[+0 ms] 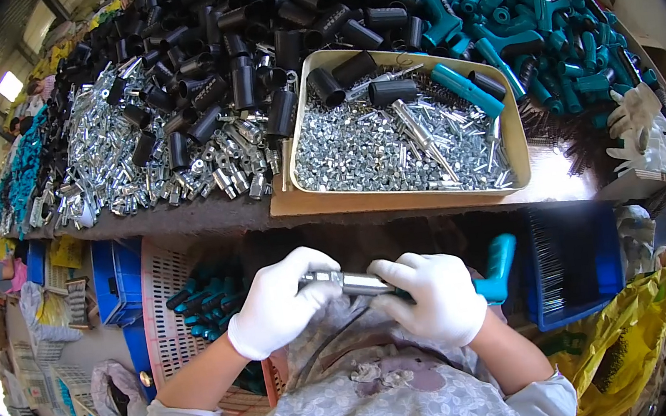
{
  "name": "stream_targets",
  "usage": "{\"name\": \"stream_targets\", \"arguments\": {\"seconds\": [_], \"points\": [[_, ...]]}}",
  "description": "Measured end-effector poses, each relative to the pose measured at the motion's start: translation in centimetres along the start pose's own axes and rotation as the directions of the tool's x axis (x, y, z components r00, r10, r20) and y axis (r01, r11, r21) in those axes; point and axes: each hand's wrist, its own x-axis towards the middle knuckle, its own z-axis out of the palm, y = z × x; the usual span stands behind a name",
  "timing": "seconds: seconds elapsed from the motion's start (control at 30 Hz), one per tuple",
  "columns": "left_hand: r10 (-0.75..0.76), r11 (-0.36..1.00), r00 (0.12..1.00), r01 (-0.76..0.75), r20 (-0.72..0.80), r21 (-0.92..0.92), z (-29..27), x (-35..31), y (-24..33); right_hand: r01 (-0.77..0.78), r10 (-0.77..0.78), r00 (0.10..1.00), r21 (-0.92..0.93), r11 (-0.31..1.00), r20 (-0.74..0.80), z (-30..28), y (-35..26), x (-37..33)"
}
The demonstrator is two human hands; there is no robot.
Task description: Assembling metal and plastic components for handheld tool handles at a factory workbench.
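Observation:
In front of my apron, both hands in white gloves hold one teal-handled tool with a metal barrel (362, 284) level between them. My left hand (282, 300) is closed, its thumb and fingers around the barrel's left end. My right hand (436, 297) is wrapped round the tool further right, hiding its middle. Beyond that hand, the teal angled handle (499, 268) sticks out to the right and bends upward. What exactly joins handle and barrel is covered by the right glove.
Ahead on the bench stands a cream tray (306, 184) of small metal parts. Black sleeves (243, 85) and metal fittings (111, 153) are heaped left, teal handles (552, 19) right. White gloves (641, 129) lie at the bench's right. Below are a pink basket (164, 314), blue bin (590, 307) and yellow bag (632, 337).

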Motion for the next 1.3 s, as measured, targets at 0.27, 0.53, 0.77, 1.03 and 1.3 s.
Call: {"name": "stream_targets", "arguments": {"seconds": [0.27,0.53,0.77,1.03,1.3], "points": [[0.635,0.622,0.686,-0.727,0.354,0.291,-1.4,0.3,0.8,-0.296,-0.098,0.896,0.745,0.597,0.434,0.5,3.8,-0.9],[0.364,0.887,0.919,-0.391,0.15,0.245,-1.0,-0.6,1.8,-0.016,-0.021,0.995,0.38,0.925,0.093,0.3,1.6,-1.3],[-0.042,0.995,0.99,0.029,0.137,0.095,-1.9,-0.9,3.4,-0.081,0.018,0.986,0.383,0.92,0.164,-0.8,1.1,-1.3],[0.424,0.821,0.879,-0.474,0.218,0.318,-1.2,0.1,2.7,-0.041,-0.011,0.992,0.409,0.911,0.122,-0.3,1.7,-1.2],[0.63,0.582,0.694,-0.72,0.35,0.378,-1.2,0.2,0.5,-0.004,-0.044,0.992,0.382,0.924,0.118,-0.1,1.9,-1.1]]}}
